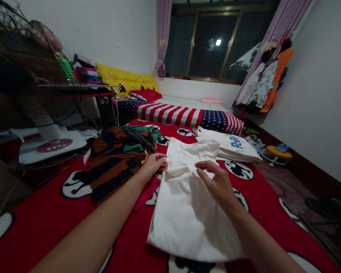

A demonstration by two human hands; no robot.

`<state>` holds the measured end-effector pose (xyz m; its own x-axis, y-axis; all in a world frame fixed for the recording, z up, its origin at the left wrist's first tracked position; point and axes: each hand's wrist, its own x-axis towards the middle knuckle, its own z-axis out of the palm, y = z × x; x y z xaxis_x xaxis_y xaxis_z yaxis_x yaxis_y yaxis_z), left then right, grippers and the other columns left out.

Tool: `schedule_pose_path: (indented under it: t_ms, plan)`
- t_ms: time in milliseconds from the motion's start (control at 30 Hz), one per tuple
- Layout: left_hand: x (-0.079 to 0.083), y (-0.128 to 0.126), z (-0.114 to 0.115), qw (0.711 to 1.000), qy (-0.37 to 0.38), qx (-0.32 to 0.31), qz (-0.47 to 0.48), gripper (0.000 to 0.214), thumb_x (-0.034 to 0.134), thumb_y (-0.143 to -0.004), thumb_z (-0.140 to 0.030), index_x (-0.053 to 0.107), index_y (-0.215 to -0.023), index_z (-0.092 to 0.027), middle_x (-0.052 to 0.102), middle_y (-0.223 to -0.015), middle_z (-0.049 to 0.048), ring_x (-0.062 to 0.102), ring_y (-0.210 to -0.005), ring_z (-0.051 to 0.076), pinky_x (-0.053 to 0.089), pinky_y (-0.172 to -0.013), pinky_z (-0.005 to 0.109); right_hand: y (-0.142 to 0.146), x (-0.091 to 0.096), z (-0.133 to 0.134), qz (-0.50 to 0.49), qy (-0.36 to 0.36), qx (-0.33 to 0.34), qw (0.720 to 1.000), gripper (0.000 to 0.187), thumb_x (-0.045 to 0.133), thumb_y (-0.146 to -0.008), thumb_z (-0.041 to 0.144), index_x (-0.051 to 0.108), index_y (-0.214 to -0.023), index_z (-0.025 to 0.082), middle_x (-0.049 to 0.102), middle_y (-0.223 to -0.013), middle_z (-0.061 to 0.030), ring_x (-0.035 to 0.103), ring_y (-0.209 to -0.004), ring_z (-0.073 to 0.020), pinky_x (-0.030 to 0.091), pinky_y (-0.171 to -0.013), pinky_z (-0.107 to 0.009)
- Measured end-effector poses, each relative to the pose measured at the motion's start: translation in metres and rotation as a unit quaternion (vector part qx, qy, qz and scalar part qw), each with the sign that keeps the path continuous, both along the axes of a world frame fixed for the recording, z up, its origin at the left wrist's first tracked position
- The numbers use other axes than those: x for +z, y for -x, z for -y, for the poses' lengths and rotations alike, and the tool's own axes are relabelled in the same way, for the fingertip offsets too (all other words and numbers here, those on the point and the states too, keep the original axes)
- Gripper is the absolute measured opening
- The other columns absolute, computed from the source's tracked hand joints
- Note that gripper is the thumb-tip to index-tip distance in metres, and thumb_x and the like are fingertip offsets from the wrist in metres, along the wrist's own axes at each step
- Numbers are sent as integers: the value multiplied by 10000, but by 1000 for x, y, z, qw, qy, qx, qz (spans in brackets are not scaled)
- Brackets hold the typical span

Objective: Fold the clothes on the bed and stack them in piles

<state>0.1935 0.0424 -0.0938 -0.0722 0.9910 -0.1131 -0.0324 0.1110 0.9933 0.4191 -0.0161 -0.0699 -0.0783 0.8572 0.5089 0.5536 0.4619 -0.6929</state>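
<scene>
Lying on the red blanket (45, 231), the white garment (193, 212) is occupying the place between and below the two hands. The right hand (214, 176) is hovering above it, with the fingers loosely bent and released. The left hand (155, 165) is resting beside its left edge, also relaxed; it is not visibly grasping anything, but whether its fingertips are touching the cloth, I cannot tell.

Judging from how things are lying, the work seems to be standing somewhere in the middle. To the right, a flat, neatly folded white pile (234, 148) with blue letters is looking finished. The white garment is forming a long, narrow shape, so I suppose it is partly folded, while its far end is wrinkling and probably needing more smoothing and folding. On the left, a brown-and-dark striped garment (113, 151) and a green cloth (133, 148) are lying in a loose heap, apparently waiting.

Some parts are hiding from view. The right forearm is covering a side of the white garment, the heap is concealing how many pieces it is holding, and the blue letters are not showing a complete word.
</scene>
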Motion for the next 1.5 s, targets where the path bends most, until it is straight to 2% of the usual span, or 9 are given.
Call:
schedule_pose_path:
  t_ms: [167,267,533,667,833,1067,1200,1300,1500]
  plan:
    - [-3,1,-1,1000,-7,-6,30,117,629,-828,-180,620,-917,-106,639,-691,23,594,-540,85,482,-512,177,48,19,-27,223,13,127,967,443,711,-730,259,616,-1157,187,668,-1118,-90,602,-1022,-233,430,-878,-338]
    - [-5,2,-2,999,-10,-6,47,184,664,-816,-263,615,-900,-107,642,-685,27,600,-541,96,485,-528,193,59,24,-39,338,39,123,932,202,700,-713,227,690,-908,176,701,-910,-80,622,-857,-230,417,-758,-315]
    - [-1,4,2,988,-23,-109,102,677,563,-749,-709,583,-1129,-150,694,-817,80,668,-695,182,492,-603,254,59,24,-64,-83,151,177,969,305,668,-737,447,520,-724,180,549,-639,27,496,-581,-116,360,-545,-232]
    - [-8,-1,3,977,-60,-172,109,865,778,-645,-518,421,-1343,-152,702,-906,83,673,-761,196,490,-649,258,58,11,-75,-123,161,201,958,341,720,-683,432,578,-865,180,656,-881,-43,614,-804,-172,472,-700,-278]
    - [-24,-10,-6,994,-66,-81,41,739,741,-622,-128,451,-1301,-108,696,-813,49,637,-661,152,434,-560,204,-2,6,-80,-65,111,22,991,365,644,-708,451,624,-926,159,675,-960,-100,639,-840,-209,485,-761,-333]
    - [-19,-17,-3,992,-78,-84,43,874,850,-527,-216,467,-1305,-105,705,-881,92,659,-759,206,491,-622,252,-85,-2,-56,197,199,-175,944,364,666,-630,538,641,-624,174,628,-602,-53,565,-588,-207,352,-533,-289]
    - [-4,-12,7,969,-63,-168,169,847,858,-553,-261,493,-1310,-158,706,-978,84,664,-782,189,515,-687,265,-74,-10,-31,-63,181,-63,979,309,697,-645,476,652,-727,182,666,-715,-29,586,-639,-182,420,-591,-273]
    - [3,-7,12,947,-59,-223,223,674,847,-592,-265,590,-1208,-175,699,-1043,76,666,-845,187,514,-759,267,-65,-14,-17,-264,188,6,946,337,732,-670,445,643,-889,204,693,-875,-22,628,-749,-183,474,-689,-276]
    - [3,-9,15,961,-6,-217,171,728,875,-542,-214,585,-1207,-148,705,-1008,89,667,-813,186,513,-708,254,-67,-17,-7,-313,316,39,895,442,808,-600,344,627,-979,209,713,-920,-46,666,-795,-218,499,-694,-298]
